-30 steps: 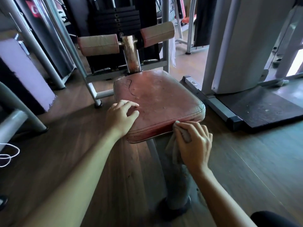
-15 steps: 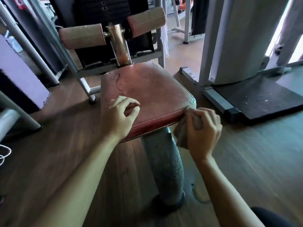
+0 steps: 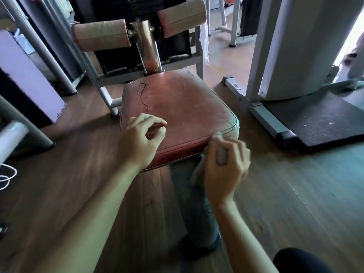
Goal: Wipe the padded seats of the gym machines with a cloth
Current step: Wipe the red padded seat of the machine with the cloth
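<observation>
A worn red padded seat point(image 3: 183, 107) with a cracked top sits on a grey post point(image 3: 199, 205) in the middle of the view. My right hand point(image 3: 224, 168) grips a grey cloth point(image 3: 217, 137) bunched against the seat's near front edge, towards its right corner. Most of the cloth is hidden inside the fist. My left hand point(image 3: 139, 138) hovers over the seat's near left corner, fingers loosely curled, holding nothing.
Two faded roller pads point(image 3: 101, 35) flank a rusty upright point(image 3: 147, 46) behind the seat, with a black weight stack beyond. A white machine frame point(image 3: 275, 56) and black floor mat point(image 3: 323, 123) stand right. A purple pad point(image 3: 25, 77) and grey tubes are left. A white cord point(image 3: 6, 176) lies on the wood floor.
My right hand with the cloth slid right along the seat's front edge, then back a little left. The left hand lifted its flat fingers off the seat and curled them.
</observation>
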### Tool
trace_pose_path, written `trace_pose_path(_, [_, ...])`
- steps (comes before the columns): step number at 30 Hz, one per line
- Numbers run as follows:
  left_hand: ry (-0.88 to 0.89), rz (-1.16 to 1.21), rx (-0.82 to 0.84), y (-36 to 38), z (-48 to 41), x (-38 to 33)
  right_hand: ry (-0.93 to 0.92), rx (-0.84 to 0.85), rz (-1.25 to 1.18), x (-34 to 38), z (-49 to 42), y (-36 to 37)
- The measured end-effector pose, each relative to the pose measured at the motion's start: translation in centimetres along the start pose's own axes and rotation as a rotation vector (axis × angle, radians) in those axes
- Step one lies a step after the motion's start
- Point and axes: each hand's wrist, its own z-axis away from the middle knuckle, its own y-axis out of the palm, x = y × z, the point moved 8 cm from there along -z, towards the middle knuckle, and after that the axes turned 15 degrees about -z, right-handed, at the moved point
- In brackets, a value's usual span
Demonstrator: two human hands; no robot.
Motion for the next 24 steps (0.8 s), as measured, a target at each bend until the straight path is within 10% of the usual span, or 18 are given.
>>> trace_pose_path(4, [0.004,-0.011,-0.007,-0.2,0.1,0.1,-0.22,0.198,0.032,1.0,0.1,0.7])
trace_pose_path(9, [0.002,-0.014,-0.018,-0.4,0.2,-0.1,0.059,-0.106,-0.018,-1.5,-0.8,-1.1])
trace_pose_path(14, [-0.007,-0.017,0.002,-0.3,0.2,-0.1,-0.222,0.231,0.025,0.7,0.7,0.8])
trace_pose_path(20, [-0.011,-0.032,-0.005,-0.2,0.0,-0.1,0.09,-0.127,-0.04,-2.2,-1.5,-1.5])
trace_pose_path(24, [0.004,-0.02,-0.024,-0.4,-0.2,-0.2,-0.108,0.106,-0.007,0.1,0.5,0.7])
